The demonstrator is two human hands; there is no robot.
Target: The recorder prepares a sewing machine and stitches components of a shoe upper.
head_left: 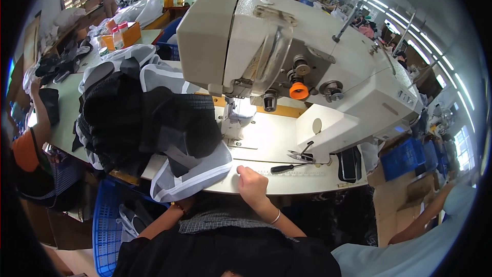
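Observation:
My right hand (pixel 252 185) is closed at the front edge of the sewing machine's table, fingers curled in. Whatever it may hold is hidden. Just left of it lies a grey mesh fabric piece (pixel 202 177) with white edging, hanging a little over the edge. My left hand (pixel 185 203) is mostly hidden below this piece; only the wrist area with a bracelet shows, so its fingers cannot be made out. Behind stands a large white sewing machine (pixel 318 46). A heap of black and grey sewn pieces (pixel 138 107) lies to its left.
A black-handled screwdriver (pixel 287 167), thread snips (pixel 301 156) and a ruler (pixel 294 174) lie on the machine bed. A dark rectangular piece (pixel 350 165) sits at its right. A blue basket (pixel 105 225) stands lower left. People sit close on both sides; blue crates (pixel 402 159) stand right.

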